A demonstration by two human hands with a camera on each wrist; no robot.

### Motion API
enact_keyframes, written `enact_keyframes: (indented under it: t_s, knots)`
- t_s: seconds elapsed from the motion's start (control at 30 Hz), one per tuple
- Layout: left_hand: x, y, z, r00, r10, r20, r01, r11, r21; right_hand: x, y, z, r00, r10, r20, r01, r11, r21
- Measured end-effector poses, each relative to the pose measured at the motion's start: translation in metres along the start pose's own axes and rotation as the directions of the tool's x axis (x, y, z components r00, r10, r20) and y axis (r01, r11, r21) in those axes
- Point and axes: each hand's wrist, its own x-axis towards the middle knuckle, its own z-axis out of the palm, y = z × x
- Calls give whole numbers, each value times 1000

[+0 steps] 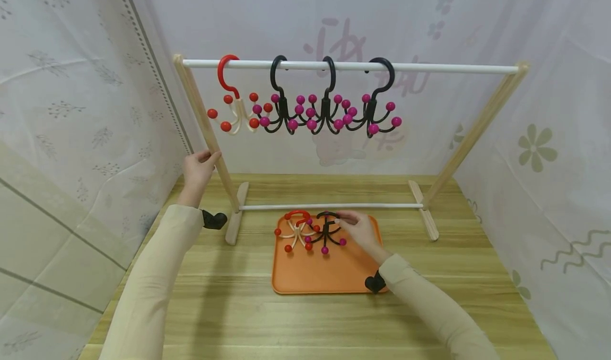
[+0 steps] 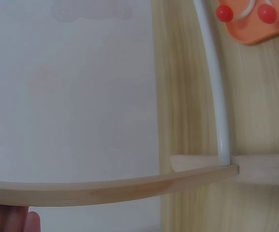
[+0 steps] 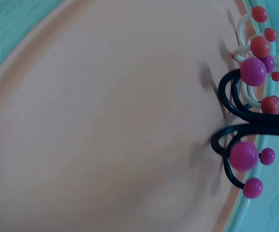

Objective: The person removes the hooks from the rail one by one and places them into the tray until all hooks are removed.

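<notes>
- Over the orange tray, my right grip pinches the hook of a black hanger; I cannot tell whether its arms touch the tray. With so little of the hook held, it could twist or slip from me once it bears weight.
- Just beside it, a red-hooked hanger sits on the tray, and the two overlap in my view. Whether they interlock I cannot tell; if they do, lifting mine could drag its neighbour along.
- At the left post, my left grip is closed on the wood. Too hard a pull or push there might skid or tip the stand, whose feet seem merely to rest on the tabletop.
- Just beyond the tray's far edge runs the lower bar; curved arms raised too near could catch on it.
- Along the upper rail hang a second red-hooked hanger and three other black hangers, the black ones crowded. Another squeezed among them could tangle, and a jolt could set them swinging.
</notes>
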Motion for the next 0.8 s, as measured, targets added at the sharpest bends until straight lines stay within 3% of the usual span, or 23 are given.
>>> enact_keyframes:
  t_s: [0.2,0.4,0.5,0.6,0.8]
  knots:
    - [0,1,1,1000,5,-4,-5,1000,-2,-6,-50,-11,999,32,26,-30,998,-46]
    - [-1,0,0,1000,-3,0,3,1000,-3,-6,-71,-23,999,32,35,-29,996,-81]
    - [0,0,0,1000,3,-1,-3,1000,-5,-5,-80,-29,1000,-5,27,7,998,-69]
    - [0,-1,0,1000,10,-3,-10,1000,0,-4,-86,-34,999,-37,16,38,997,-69]
    - [0,-1,0,1000,14,-5,-14,1000,13,3,-73,-47,997,-73,22,75,994,-85]
